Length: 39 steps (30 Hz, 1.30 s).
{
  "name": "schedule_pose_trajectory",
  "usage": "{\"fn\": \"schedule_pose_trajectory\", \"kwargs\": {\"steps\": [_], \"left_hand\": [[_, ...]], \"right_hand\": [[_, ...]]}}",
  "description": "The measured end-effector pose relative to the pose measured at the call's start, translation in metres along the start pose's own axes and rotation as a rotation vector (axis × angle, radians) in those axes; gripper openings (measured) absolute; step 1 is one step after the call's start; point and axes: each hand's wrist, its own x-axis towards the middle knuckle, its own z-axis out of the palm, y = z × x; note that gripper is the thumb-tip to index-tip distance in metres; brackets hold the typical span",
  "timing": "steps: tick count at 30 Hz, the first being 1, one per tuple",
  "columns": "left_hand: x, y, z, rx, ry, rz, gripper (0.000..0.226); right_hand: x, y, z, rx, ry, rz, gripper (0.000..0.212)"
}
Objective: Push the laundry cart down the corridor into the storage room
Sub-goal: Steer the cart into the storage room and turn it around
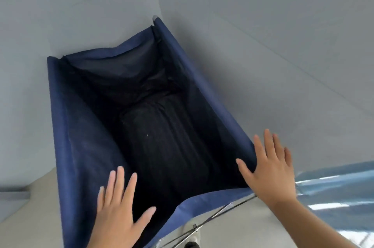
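The laundry cart (60, 126) is a deep bag of dark blue fabric on a thin metal frame, seen from above, its far end close to a corner of grey walls. Its inside is dark, and a black ribbed shape lies on the bottom. My left hand (118, 209) hovers flat with fingers spread over the cart's near left corner. Fingers apart, my right hand (269, 166) lies over the cart's near right corner, at the fabric rim. Neither hand grips anything. Metal frame rods (212, 217) show below the near rim.
Grey walls (263, 25) close in beyond and on both sides of the cart. A pale floor (30, 203) shows at lower left and under the frame. A shiny blue-grey plastic sheet (340, 193) hangs at the right edge. A shoe (194, 237) is at the bottom.
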Motion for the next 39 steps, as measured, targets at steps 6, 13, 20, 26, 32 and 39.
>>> {"fn": "schedule_pose_trajectory", "kwargs": {"steps": [6, 13, 20, 26, 32, 39], "left_hand": [[0.228, 0.092, -0.028, 0.169, -0.055, 0.542, 0.096], [0.329, 0.152, -0.024, 0.294, -0.181, 0.848, 0.101], [0.342, 0.154, -0.023, 0.249, -0.072, 0.881, 0.092], [0.348, 0.16, -0.029, 0.258, -0.1, 0.842, 0.095], [0.351, 0.164, -0.029, 0.273, -0.104, 0.796, 0.096], [0.35, 0.159, -0.026, 0.244, -0.112, 0.748, 0.095]], "right_hand": [[0.0, -0.018, 0.002, 0.076, 0.006, 0.304, 0.074], [0.008, -0.029, 0.01, 0.086, 0.049, 0.358, 0.069], [0.026, -0.019, 0.01, 0.048, 0.056, 0.32, 0.065], [0.042, -0.01, 0.007, 0.02, 0.031, 0.288, 0.068], [0.051, -0.001, 0.006, 0.025, 0.02, 0.26, 0.07], [0.057, 0.003, 0.004, 0.042, -0.045, 0.231, 0.073]]}}
